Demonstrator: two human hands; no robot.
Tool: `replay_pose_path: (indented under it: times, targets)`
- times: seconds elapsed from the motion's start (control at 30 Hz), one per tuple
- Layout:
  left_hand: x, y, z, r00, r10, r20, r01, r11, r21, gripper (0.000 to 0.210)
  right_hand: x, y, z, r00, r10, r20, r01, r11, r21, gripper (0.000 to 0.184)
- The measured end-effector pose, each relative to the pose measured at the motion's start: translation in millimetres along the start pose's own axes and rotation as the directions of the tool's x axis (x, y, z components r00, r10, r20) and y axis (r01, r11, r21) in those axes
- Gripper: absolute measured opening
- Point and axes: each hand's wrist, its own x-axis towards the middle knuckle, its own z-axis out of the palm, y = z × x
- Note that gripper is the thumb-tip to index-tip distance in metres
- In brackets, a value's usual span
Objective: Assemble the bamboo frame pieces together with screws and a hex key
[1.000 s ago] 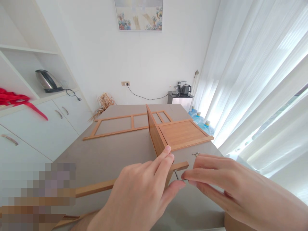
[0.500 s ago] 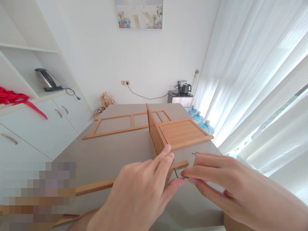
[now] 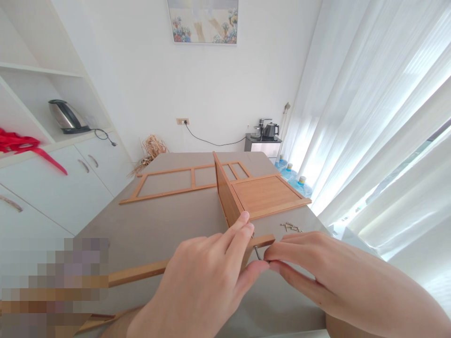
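Observation:
My left hand [image 3: 202,272] is closed around the near end of a wooden frame [image 3: 229,199] that stands on its edge. Two of its fingers lie along the frame's top, and its thumb points at the tool. In a pinch between thumb and forefinger, my right hand [image 3: 327,265] has a small hex key [image 3: 258,253]. The key's thin metal shaft meets the frame's end piece [image 3: 264,241]; its other arm is mostly covered by my fingertips. Whether a screw sits under the key's tip cannot be made out.
Several loose screws [image 3: 291,228] lie on the grey table [image 3: 169,220] beyond my right hand. A flat wooden frame with a panel [image 3: 271,192] rests behind the upright piece. More wooden bars [image 3: 141,273] extend to the left, near a blurred patch.
My right hand has turned the hex key's arm, rolling lower and inward toward my left thumb, which uncovers more screws behind it. My left hand keeps its place.

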Motion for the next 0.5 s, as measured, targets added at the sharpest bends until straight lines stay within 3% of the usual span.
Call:
replay_pose_path:
  times: [0.33,0.5]
  targets:
    - [-0.6,1.8,-1.3,1.000,-0.012,0.022,0.012,1.000,-0.017,0.042,-1.3,5.7,2.2,0.993,0.001,0.116,0.002,1.000,-0.029,0.031]
    - [-2.1,0.6,-1.3,0.999,-0.013,0.032,0.014,0.999,-0.031,0.044,-0.4,7.3,1.7,0.995,-0.036,0.097,0.039,0.999,-0.025,0.031]
